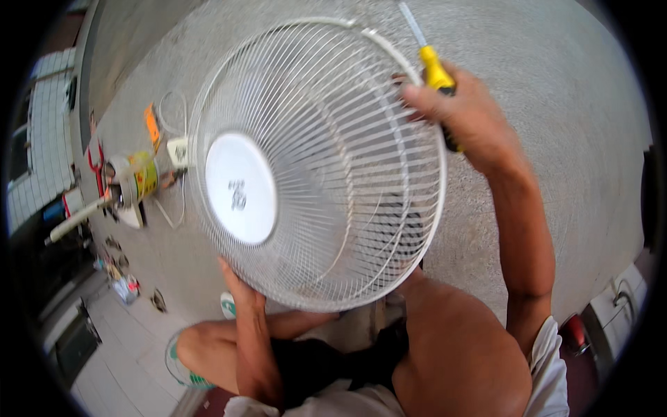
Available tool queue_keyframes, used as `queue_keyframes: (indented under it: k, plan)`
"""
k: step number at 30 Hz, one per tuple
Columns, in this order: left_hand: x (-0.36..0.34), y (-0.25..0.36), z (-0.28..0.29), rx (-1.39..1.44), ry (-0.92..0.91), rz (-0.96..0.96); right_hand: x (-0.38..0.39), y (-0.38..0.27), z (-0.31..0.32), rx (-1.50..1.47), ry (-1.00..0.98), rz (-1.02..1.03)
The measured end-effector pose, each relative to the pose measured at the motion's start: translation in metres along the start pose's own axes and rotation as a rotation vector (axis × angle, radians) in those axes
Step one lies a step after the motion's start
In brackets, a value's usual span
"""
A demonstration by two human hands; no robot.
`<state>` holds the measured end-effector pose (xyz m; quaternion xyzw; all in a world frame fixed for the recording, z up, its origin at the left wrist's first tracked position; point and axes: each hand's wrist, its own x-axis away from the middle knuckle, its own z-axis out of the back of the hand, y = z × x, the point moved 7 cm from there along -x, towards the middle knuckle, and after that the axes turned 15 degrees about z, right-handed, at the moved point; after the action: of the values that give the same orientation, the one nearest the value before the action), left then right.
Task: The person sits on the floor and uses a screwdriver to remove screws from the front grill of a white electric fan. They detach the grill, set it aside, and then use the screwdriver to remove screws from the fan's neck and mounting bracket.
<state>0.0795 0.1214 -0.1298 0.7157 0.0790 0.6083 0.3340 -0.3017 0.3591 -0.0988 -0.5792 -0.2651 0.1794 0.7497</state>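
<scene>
A round white wire fan guard (313,181) with a white centre disc (241,187) is tilted up in front of me, above my legs. My right hand (472,118) is closed at its upper right rim, with a screwdriver (435,68) also in the grip. The screwdriver has a yellow and black handle, and its metal shaft points up and away. Supporting the guard's lower left edge is my left hand (243,290), its fingers partly hidden behind the wires. Motion blurs the right fingers a little.
On the concrete floor (583,139) to the left stand a container with a yellow label (144,175), an orange object (151,122), a red-handled tool (97,165) and a white cord (182,208). Pale tiles (118,358) lie lower left; a red object (575,333) is at right.
</scene>
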Motion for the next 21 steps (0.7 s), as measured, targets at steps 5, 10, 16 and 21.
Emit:
queue_keyframes:
  k: [5, 10, 16, 21]
  plan:
    - [0.006, 0.017, -0.005, 0.046, -0.154, -0.02, -0.015, 0.024, 0.023, 0.002, 0.024, 0.012]
    - [0.007, 0.041, -0.032, 0.027, -0.333, -0.084, -0.03, 0.044, 0.037, -0.188, 0.138, -0.013]
    - [0.006, 0.078, -0.082, -0.13, -0.324, -0.221, -0.05, 0.078, 0.05, -0.321, 0.175, -0.083]
    - [0.004, 0.089, -0.1, -0.19, -0.288, -0.239, -0.053, 0.087, 0.047, -0.422, 0.213, -0.084]
